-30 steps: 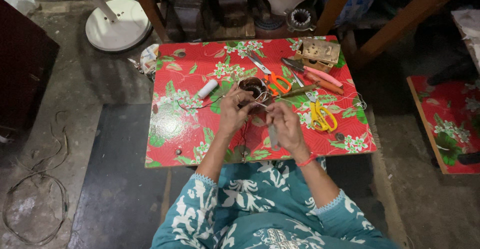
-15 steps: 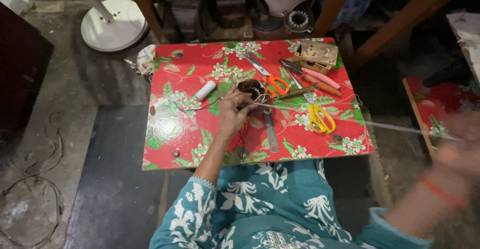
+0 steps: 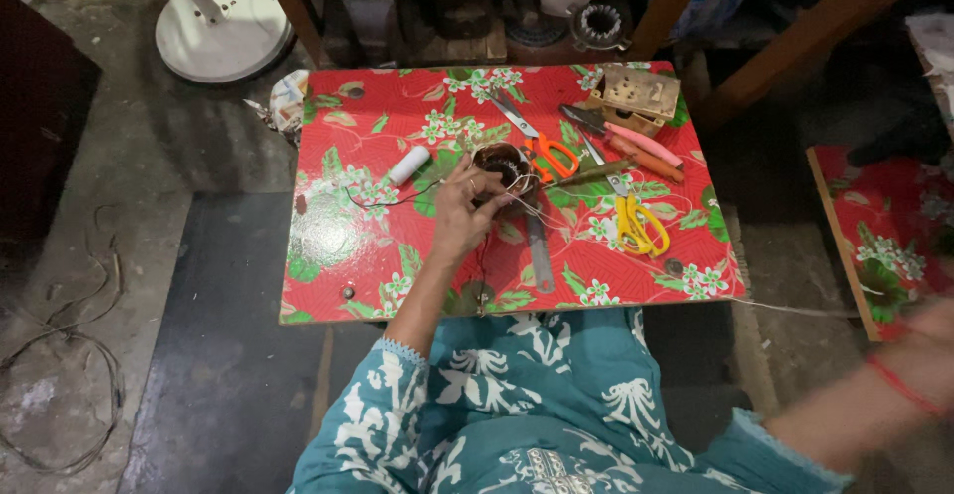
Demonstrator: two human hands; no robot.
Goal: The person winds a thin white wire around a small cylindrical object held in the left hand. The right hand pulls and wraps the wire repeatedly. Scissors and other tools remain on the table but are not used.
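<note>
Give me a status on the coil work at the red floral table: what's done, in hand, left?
Done: nothing visibly finished; the round brown wound coil already carries windings. In hand: the left hand steadies the coil, while the blurred right hand is out wide, a thin thread running toward it. Left: cannot tell; orange-handled scissors and yellow-handled scissors lie unused on the red floral table.

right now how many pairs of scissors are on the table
2. Orange-handled scissors lie near the table's middle, just right of the brown coil. Yellow-handled scissors lie nearer the right edge. The tools by the cardboard box are not clearly scissors.
</note>
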